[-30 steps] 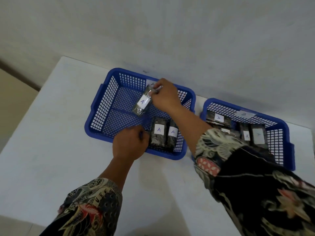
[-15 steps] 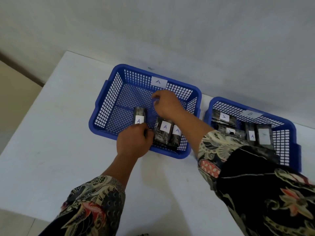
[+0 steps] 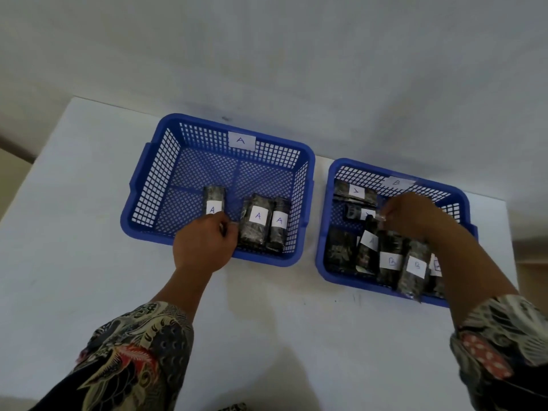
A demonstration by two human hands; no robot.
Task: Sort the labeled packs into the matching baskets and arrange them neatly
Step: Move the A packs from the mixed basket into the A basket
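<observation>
Over the right basket [image 3: 335, 264], my right hand [image 3: 415, 216] pinches the top of an A-labelled pack [image 3: 367, 247] standing among B packs [image 3: 416, 268]. My left hand [image 3: 204, 247] curls on the left basket [image 3: 154, 161] rim beside a lone A pack [image 3: 213, 200]; whether it grips, I can't tell. Lifting carelessly could drag neighbouring B packs askew.

We count three dark A packs [image 3: 257, 222] lying in basket A [image 3: 154, 185]; basket B [image 3: 323, 256] holds mixed A and B packs [image 3: 391, 259].
</observation>
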